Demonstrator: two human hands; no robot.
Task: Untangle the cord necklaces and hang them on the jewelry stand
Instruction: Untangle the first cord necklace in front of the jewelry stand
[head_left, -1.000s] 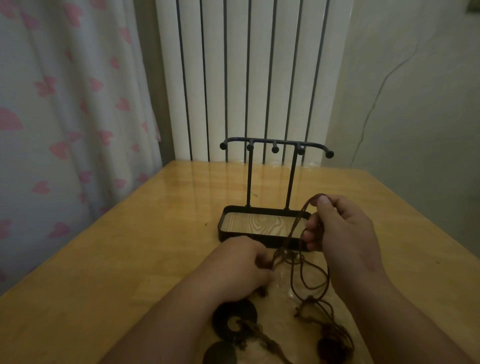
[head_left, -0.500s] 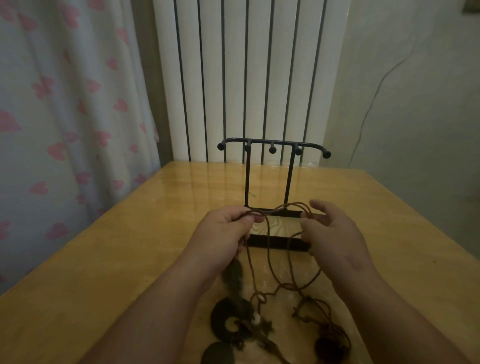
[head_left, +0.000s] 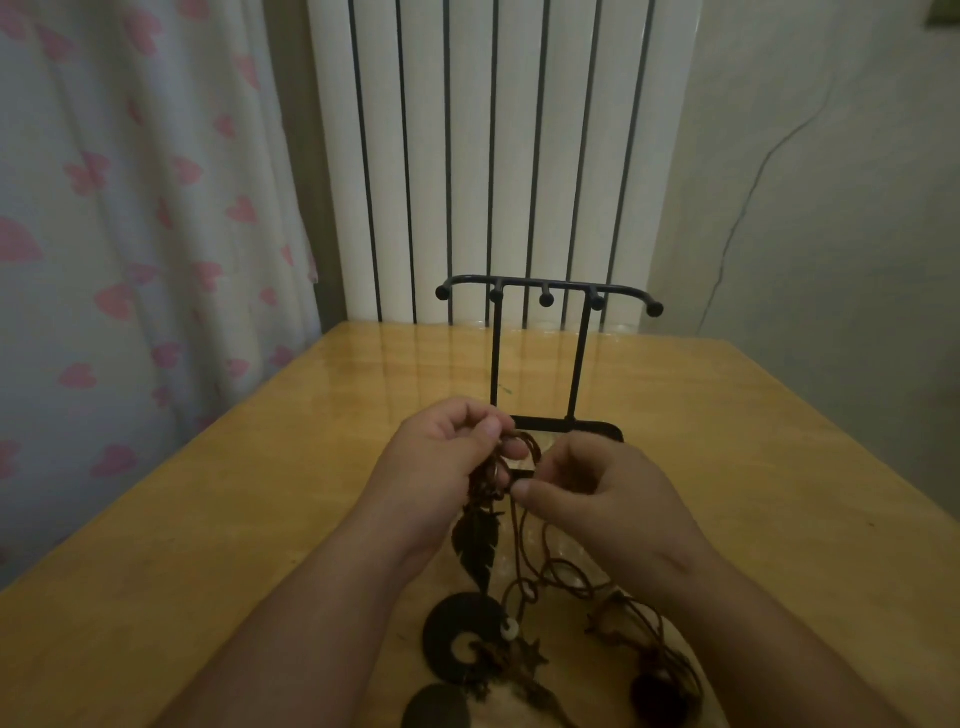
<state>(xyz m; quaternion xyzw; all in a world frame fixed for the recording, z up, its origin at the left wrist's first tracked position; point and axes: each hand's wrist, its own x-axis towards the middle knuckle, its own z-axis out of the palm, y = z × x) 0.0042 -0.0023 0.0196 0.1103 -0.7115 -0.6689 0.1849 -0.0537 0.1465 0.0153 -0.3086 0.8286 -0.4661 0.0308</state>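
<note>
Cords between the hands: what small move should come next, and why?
Probably draw the hands slightly apart to loosen the knot. The left hand and right hand both pinch the brown cords close together. A feather pendant dangles below, a round pendant lies tangled on the table, and the stand has bare hooks.

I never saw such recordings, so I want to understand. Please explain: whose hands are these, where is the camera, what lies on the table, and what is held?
There is no machine here: a person works with two bare hands. The camera is worn on the head and looks forward and down. On the table stands a black stand, its pegs bare. The left hand and right hand both pinch tangled brown cords, raised above the table. A feather pendant hangs under the left hand; a dark ring lies nearer the camera.
</note>
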